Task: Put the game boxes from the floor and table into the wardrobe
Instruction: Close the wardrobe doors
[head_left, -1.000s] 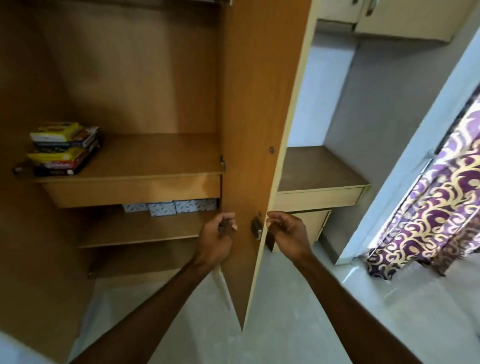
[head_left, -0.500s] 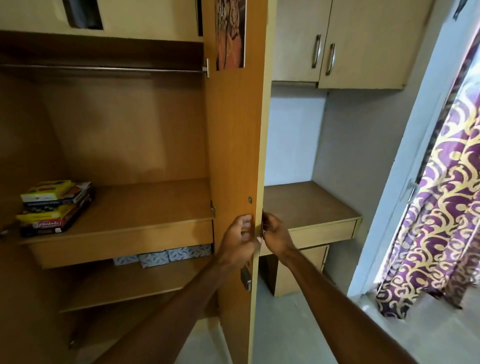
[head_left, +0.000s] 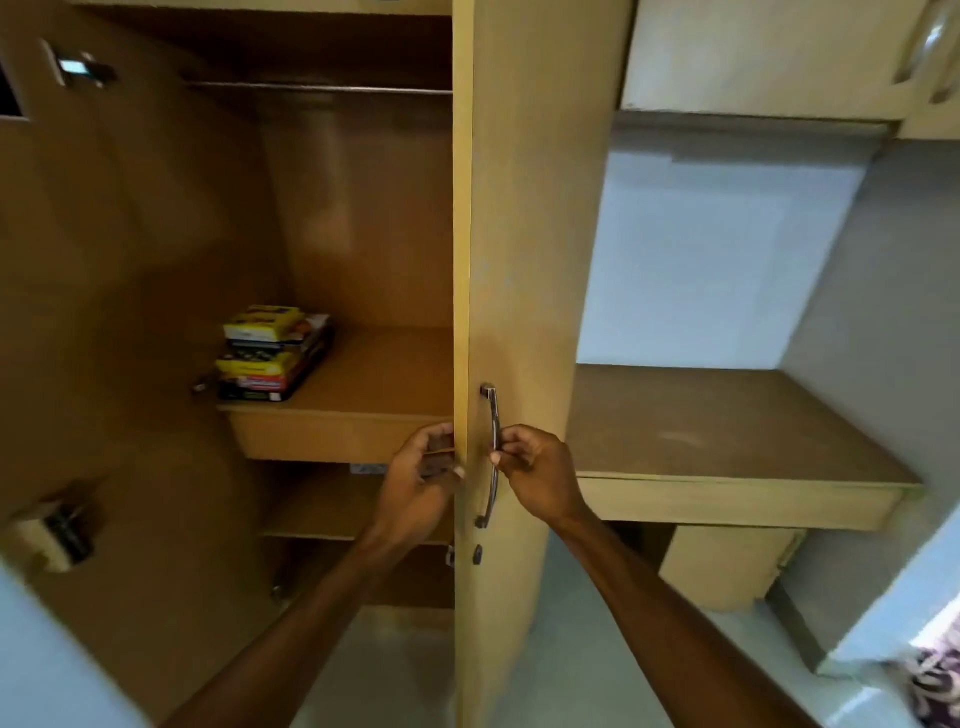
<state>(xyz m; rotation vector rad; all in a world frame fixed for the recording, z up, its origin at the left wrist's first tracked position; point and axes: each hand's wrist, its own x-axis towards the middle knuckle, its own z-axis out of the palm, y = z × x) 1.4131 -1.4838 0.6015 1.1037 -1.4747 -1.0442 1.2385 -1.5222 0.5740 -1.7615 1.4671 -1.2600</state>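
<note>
A stack of several game boxes (head_left: 270, 353), yellow, red and black, lies on the wardrobe's middle shelf (head_left: 374, 379) at its left end. The wardrobe's right door (head_left: 519, 234) stands edge-on in the centre of the view. My left hand (head_left: 423, 478) grips the door's inner edge, fingers curled round it. My right hand (head_left: 535, 467) is on the outer face with its fingers curled on the metal door handle (head_left: 492, 452). Neither hand holds a box.
The left door (head_left: 104, 312) hangs open at the left, with a lock fitting low on it. A hanging rail (head_left: 317, 88) crosses the top of the wardrobe. To the right stands a built-in desk (head_left: 727, 431) with overhead cabinets (head_left: 769, 52). A patterned curtain (head_left: 935, 675) shows at the lower right.
The right door has swung so that its outer face and handle now show. My right hand has moved onto the handle. The view has shifted right, bringing the box stack nearer the centre.
</note>
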